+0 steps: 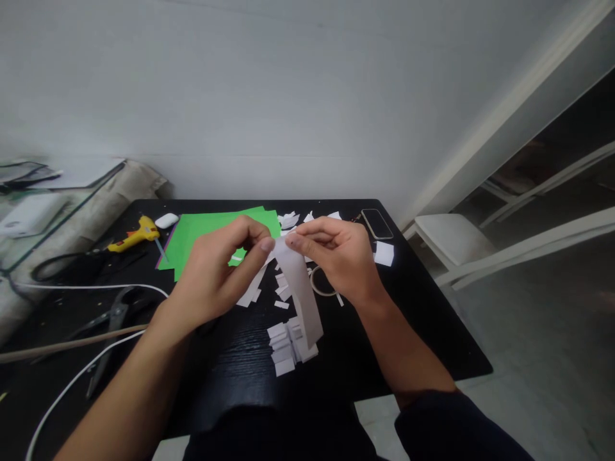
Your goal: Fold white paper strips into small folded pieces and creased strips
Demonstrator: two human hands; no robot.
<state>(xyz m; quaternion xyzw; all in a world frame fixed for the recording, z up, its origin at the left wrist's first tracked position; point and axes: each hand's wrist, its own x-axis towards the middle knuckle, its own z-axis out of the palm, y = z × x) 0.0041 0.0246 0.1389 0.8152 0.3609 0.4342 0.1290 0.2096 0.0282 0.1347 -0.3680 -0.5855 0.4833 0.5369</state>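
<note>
Both hands meet above the middle of the black table (230,358). My left hand (223,266) pinches one top corner of a white paper strip (302,288) between thumb and forefinger. My right hand (339,253) pinches the other top corner, its fingertips close to those of the left. The strip hangs down, slightly curled, its lower end over a cluster of small folded white paper pieces (283,358). Behind the hands lie green sheets (192,234) and white paper scraps (288,221). A ring-shaped roll (323,283), partly hidden by my right hand, lies beside the strip.
At the left are a yellow glue gun (137,235), a white rounded object (166,221), dark-handled scissors (118,314) and a white cable (65,390). A phone (377,223) and a white paper square (384,253) lie at the right. A white chair (449,237) stands beyond.
</note>
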